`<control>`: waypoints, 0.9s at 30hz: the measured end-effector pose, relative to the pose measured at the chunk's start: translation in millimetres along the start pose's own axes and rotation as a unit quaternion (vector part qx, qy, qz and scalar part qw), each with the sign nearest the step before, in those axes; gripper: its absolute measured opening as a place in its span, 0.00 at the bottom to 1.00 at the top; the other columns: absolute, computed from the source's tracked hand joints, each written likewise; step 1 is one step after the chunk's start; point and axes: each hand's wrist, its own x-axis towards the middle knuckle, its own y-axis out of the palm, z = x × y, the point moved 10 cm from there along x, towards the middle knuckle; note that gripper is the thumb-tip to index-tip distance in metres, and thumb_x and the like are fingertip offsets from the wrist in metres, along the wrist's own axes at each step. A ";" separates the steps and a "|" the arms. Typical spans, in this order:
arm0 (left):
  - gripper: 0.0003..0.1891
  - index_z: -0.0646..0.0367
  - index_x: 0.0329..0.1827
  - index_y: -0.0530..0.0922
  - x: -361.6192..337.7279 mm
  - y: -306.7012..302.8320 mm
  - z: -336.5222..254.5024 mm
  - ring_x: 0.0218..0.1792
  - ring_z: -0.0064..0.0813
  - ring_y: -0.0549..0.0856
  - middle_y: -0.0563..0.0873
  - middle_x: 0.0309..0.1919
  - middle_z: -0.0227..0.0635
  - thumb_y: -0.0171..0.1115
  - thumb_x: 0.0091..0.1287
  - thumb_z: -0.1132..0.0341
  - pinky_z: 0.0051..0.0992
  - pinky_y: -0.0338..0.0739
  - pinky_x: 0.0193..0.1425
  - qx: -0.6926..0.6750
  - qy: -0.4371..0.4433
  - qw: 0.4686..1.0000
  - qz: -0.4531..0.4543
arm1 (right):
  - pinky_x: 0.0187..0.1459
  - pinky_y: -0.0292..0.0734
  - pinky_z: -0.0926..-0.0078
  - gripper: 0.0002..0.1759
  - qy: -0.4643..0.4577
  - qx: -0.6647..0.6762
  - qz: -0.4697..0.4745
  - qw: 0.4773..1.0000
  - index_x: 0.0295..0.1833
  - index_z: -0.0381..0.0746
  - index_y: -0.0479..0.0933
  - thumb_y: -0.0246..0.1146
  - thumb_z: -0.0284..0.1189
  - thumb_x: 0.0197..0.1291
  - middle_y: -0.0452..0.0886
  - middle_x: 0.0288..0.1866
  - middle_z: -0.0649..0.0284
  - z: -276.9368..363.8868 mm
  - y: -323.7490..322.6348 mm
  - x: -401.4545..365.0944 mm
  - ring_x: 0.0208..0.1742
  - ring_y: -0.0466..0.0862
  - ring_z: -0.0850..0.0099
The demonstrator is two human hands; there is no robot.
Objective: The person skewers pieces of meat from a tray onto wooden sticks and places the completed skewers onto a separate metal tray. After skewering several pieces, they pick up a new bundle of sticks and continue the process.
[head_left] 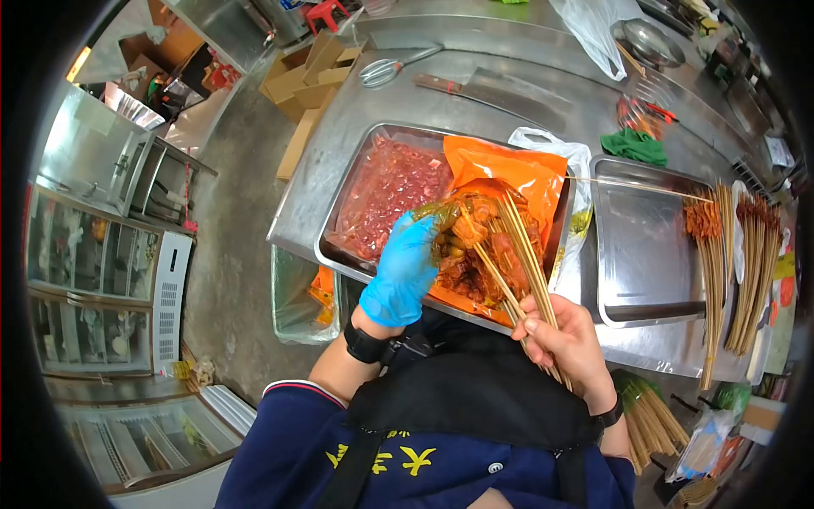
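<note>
My left hand (403,267), in a blue glove smeared with sauce at the fingertips, is closed around a piece of marinated meat (468,227) over an open orange bag (509,161). Thin wooden skewers (530,259) are held in my bare right hand (560,335), and some tips reach the meat. More red, saucy meat (462,284) lies in the bag, inside a metal tray (335,225). Diced raw meat (394,191) in clear plastic fills the tray's left side.
A second metal tray (649,246) stands right, with loaded skewers (702,220) along its edge and more bundles (755,254) beyond. A cleaver (509,95), whisk (381,72) and green cloth (634,146) lie behind. A lined bin (292,293) stands below left.
</note>
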 end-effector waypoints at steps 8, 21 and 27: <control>0.14 0.61 0.51 0.74 -11.9 19.5 22.9 0.39 0.26 0.82 0.82 0.40 0.34 0.49 0.66 0.66 0.23 0.78 0.40 -0.155 -0.126 0.980 0.003 | 0.16 0.63 0.90 0.11 0.017 0.019 0.017 1.000 0.48 0.34 0.70 0.56 0.24 0.60 0.79 0.30 0.59 -2.3 3.1 1.1 0.18 0.72 0.83; 0.14 0.65 0.49 0.74 -15.0 18.2 -14.8 0.41 0.30 0.82 0.81 0.41 0.38 0.48 0.67 0.64 0.27 0.77 0.46 -0.115 0.031 0.992 0.033 | 0.16 0.63 0.90 0.11 -0.006 0.028 0.002 1.000 0.49 0.34 0.69 0.55 0.22 0.60 0.79 0.30 0.58 -0.1 -2.5 0.8 0.17 0.71 0.83; 0.14 0.68 0.50 0.74 -14.8 28.5 -25.6 0.41 0.24 0.80 0.81 0.43 0.37 0.50 0.64 0.70 0.23 0.74 0.48 0.066 0.104 0.992 0.027 | 0.16 0.63 0.90 0.11 -0.002 0.012 -0.005 1.000 0.49 0.34 0.69 0.55 0.23 0.60 0.79 0.30 0.58 0.6 -2.0 -0.1 0.17 0.71 0.83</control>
